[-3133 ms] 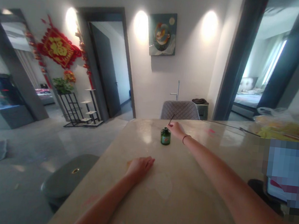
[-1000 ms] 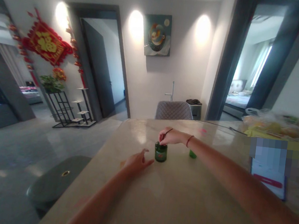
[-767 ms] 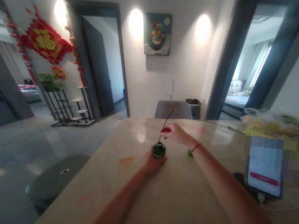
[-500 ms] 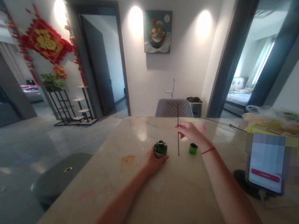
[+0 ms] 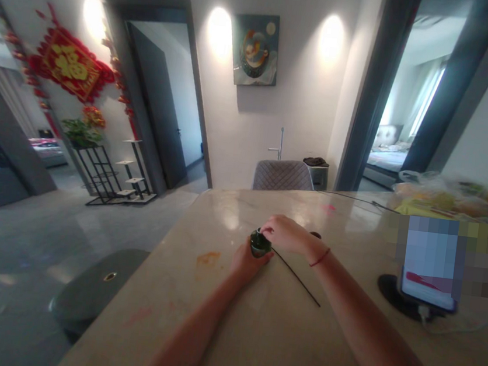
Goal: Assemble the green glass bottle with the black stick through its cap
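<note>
My left hand (image 5: 247, 264) is wrapped around a small dark green glass bottle (image 5: 259, 247), which stands on the table. Over the bottle's mouth, my right hand (image 5: 284, 233) has its fingers pinched together; what they grip is hidden by the hand. A thin dark stick (image 5: 297, 277) runs slantwise from beside the bottle toward the front right, seemingly lying on the tabletop, under the right forearm's left side. Behind the right wrist only the dark top of the green cap (image 5: 315, 235) shows.
The pale stone table (image 5: 261, 338) carries a phone (image 5: 430, 269) on a black charging stand at right. Plastic bags (image 5: 445, 197) are heaped at the back right, near a thin dark cable (image 5: 352, 198). A grey chair (image 5: 284, 177) stands opposite, a green stool (image 5: 95, 283) at left.
My right hand has come down and left to the bottle's mouth. The stick, upright in its fingers before, now slants low beside the bottle. My left hand keeps hold of the bottle.
</note>
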Motion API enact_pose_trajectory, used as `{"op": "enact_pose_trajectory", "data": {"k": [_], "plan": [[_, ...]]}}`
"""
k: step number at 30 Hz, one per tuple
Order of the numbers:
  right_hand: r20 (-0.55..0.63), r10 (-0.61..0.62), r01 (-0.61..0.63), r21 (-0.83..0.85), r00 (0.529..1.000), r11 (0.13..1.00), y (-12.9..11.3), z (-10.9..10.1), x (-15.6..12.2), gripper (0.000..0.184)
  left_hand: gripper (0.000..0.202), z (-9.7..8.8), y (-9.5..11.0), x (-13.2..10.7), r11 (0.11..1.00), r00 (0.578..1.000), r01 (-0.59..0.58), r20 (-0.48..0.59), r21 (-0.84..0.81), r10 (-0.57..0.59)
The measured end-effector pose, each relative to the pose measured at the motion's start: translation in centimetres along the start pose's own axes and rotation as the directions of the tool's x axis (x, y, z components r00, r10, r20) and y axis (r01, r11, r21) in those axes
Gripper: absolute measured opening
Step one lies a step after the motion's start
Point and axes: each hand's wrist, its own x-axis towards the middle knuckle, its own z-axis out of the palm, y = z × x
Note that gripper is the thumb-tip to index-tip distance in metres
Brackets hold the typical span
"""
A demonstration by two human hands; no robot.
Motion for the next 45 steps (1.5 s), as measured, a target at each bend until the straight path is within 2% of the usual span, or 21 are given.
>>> {"op": "enact_pose_trajectory", "data": {"k": [4,9,13,17,23,26,29,31,33,37,39,41,45], "plan": [[-0.055,-0.043,0.04,-0.037,0.998,0.998,0.4,1.2,0.4,0.032,0.057,0.1,0.0,0.0,1.0,1.0,0.001,0.0,0.03,-0.001],[-0.132,-0.034,0.037,0.018,0.991,0.999,0.9,1.8,1.0,0.027,0.059,0.1,0.0,0.0,0.999,1.0,0.014,-0.007,0.036,-0.014],[-0.064,0.018,-0.015,0.044,0.998,0.999,0.4,0.9,2.0,0.021,0.059,0.0,0.1,0.0,0.999,1.0,0.023,0.011,0.033,-0.024],[0.014,0.01,-0.01,-0.031,1.0,0.999,-0.4,0.0,3.3,0.016,0.059,0.0,0.1,-0.1,0.999,1.0,0.003,0.001,0.04,-0.003],[-0.004,-0.023,0.023,-0.057,1.0,0.998,-0.6,0.5,4.2,0.021,0.058,0.0,0.0,-0.1,0.998,1.0,0.009,0.008,0.061,-0.009],[0.011,-0.009,0.009,0.031,1.0,0.999,0.1,0.7,4.2,0.021,0.058,-0.1,0.1,-0.1,0.998,1.0,0.018,0.003,0.064,-0.019],[0.041,0.013,-0.022,0.226,0.999,0.974,1.4,0.9,4.2,0.018,0.059,-0.2,0.2,-0.2,0.999,1.0,0.001,0.0,0.039,-0.001],[0.003,0.037,-0.035,0.384,0.999,0.923,2.4,0.8,4.2,0.017,0.057,-0.2,0.2,-0.2,1.0,1.0,-0.009,0.006,0.025,0.009],[-0.103,0.102,-0.031,0.54,0.989,0.841,3.5,0.3,3.9,0.017,0.056,-0.2,0.2,-0.2,1.0,1.0,-0.009,0.01,0.026,0.009],[-0.295,0.239,0.062,0.738,0.925,0.672,5.5,-2.3,2.3,0.016,0.055,-0.2,0.1,0.0,1.0,1.0,-0.001,0.005,0.03,0.0],[-0.36,0.276,0.09,0.736,0.891,0.671,6.3,-3.6,1.1,0.021,0.055,-0.2,0.1,0.1,0.999,1.0,0.005,-0.002,0.037,-0.005],[-0.389,0.303,0.068,0.703,0.87,0.708,7.0,-4.4,-0.1,0.026,0.056,-0.1,0.1,0.2,0.999,1.0,0.007,-0.004,0.049,-0.007],[-0.35,0.342,-0.071,0.601,0.872,0.796,8.6,-3.9,-1.6,0.026,0.058,-0.1,0.1,0.2,0.998,1.0,0.006,-0.002,0.066,-0.006]]}}
